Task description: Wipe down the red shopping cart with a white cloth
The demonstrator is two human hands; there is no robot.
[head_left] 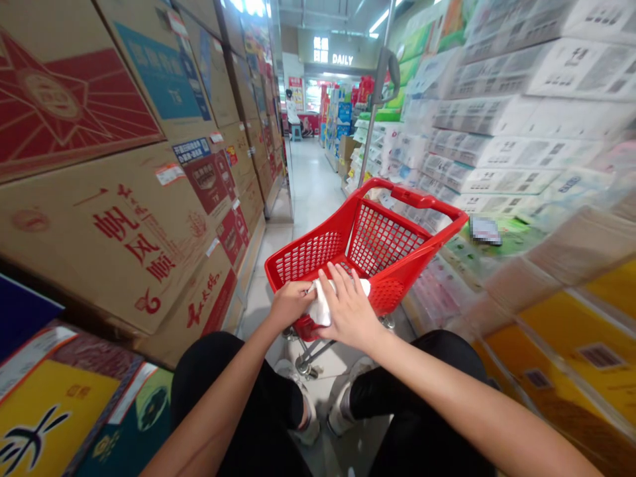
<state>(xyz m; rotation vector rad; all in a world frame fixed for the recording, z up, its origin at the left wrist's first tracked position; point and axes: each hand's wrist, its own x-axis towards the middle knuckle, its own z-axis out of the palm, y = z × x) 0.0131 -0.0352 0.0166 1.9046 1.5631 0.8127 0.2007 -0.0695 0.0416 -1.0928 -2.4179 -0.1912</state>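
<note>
While the left hand (pixel 292 303) pinches one edge of a white cloth (pixel 320 310), the right hand (pixel 346 306) lies over it with fingers outstretched, not curled round it; the cloth is between the hands, at the near end of the red cart (pixel 401 270); the step in hand seems a wipe or a fold; either next calls for a steady left pinch and a flat right palm; fingers hide much of the cloth, so its contact with the cart is unclear; the packs (pixel 501 142) are blurred.
</note>
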